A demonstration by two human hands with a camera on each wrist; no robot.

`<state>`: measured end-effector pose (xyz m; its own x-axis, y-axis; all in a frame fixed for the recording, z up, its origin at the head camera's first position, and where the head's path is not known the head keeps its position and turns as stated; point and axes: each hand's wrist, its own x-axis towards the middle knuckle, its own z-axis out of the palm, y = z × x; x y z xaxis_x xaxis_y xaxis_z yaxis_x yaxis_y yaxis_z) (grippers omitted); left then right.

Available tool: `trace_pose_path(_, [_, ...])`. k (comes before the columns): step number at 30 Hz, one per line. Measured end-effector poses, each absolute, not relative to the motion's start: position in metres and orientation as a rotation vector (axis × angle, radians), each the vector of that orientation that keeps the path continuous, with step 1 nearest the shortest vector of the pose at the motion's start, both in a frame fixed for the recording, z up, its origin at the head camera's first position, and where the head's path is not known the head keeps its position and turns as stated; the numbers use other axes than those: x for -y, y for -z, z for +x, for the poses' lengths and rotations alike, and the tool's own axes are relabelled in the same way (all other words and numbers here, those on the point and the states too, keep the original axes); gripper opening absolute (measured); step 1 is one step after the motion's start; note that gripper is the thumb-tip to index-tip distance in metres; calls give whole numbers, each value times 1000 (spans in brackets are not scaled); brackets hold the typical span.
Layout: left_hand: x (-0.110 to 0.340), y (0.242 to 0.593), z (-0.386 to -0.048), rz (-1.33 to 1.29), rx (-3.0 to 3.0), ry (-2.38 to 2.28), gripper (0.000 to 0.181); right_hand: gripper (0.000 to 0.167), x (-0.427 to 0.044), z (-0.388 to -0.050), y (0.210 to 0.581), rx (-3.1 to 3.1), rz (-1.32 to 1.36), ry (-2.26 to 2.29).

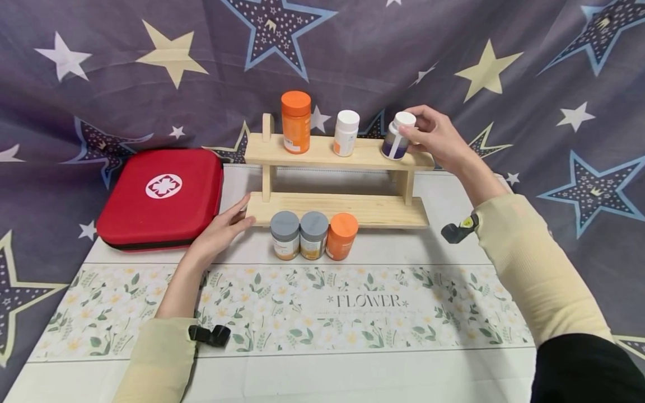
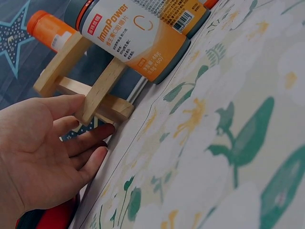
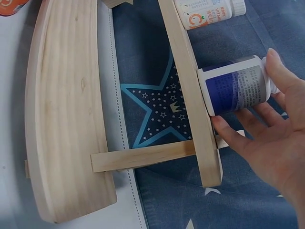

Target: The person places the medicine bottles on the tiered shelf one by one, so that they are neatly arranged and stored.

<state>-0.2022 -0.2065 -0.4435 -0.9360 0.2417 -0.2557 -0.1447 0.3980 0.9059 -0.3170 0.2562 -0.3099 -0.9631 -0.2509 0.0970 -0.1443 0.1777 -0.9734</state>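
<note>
My right hand (image 1: 437, 139) holds a white-capped pill bottle (image 1: 399, 136) with a dark blue and grey label, thumb and fingers about its upper part. Slightly tilted, the bottle has its base at the right end of the upper shelf of a wooden two-tier rack (image 1: 337, 208). In the right wrist view, the bottle (image 3: 234, 86) meets the shelf board. My left hand (image 1: 221, 232) touches the left end of the lower shelf, fingers extended loosely. The left wrist view shows that hand (image 2: 52, 143) against the board end (image 2: 97, 93).
An orange bottle (image 1: 296, 123) and a small white bottle (image 1: 346, 133) stand on the upper shelf. Before the rack stand two grey-lidded jars (image 1: 285, 235) and an orange jar (image 1: 342, 236). A red first-aid case (image 1: 163, 196) lies left, and a starry cloth (image 1: 353, 56) hangs behind.
</note>
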Motion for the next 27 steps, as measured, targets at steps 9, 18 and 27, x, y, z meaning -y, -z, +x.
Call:
trace_pose_path(9, [206, 443, -202, 83, -2309, -1553, 75, 27, -254, -316, 312, -2373, -390, 1929])
trace_pose_path(18, [207, 443, -202, 83, -2309, -1557, 76, 29, -252, -315, 313, -2461, -364, 1868])
trace_pose_path(27, [207, 444, -203, 84, -2312, -1554, 76, 42, -252, -311, 315, -2510, -337, 1811])
